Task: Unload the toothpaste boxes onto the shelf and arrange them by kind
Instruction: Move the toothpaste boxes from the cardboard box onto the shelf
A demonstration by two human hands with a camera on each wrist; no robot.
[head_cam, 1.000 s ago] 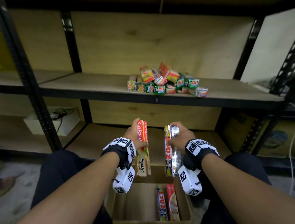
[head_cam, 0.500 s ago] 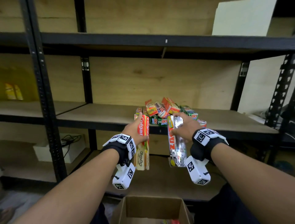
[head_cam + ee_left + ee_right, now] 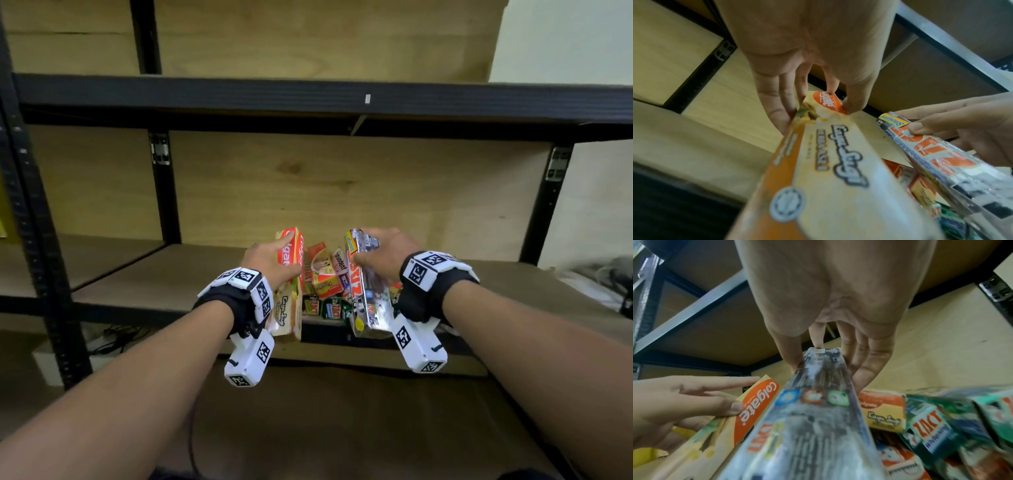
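My left hand [image 3: 274, 260] grips a long red and cream Colgate box [image 3: 291, 260] by its far end, held lengthwise in front of the middle shelf [image 3: 171, 277]. In the left wrist view its fingers pinch that Colgate box [image 3: 830, 162] near the logo. My right hand [image 3: 380, 255] grips a silver Zact box [image 3: 368, 298] beside it; the right wrist view shows fingers round the Zact box [image 3: 818, 410]. Between and behind both boxes lies a jumbled pile of small toothpaste boxes [image 3: 325, 284] on the shelf, red, yellow and green.
A black steel shelf beam [image 3: 308, 97] runs overhead, with black uprights at left [image 3: 164, 185] and right [image 3: 541, 212]. Bare shelf board stretches left and right of the pile. A white box with cables [image 3: 99, 342] sits low at the left.
Both hands have risen from above the cardboard carton up to the middle shelf, carrying the two long boxes to the pile. The carton has dropped out of view.
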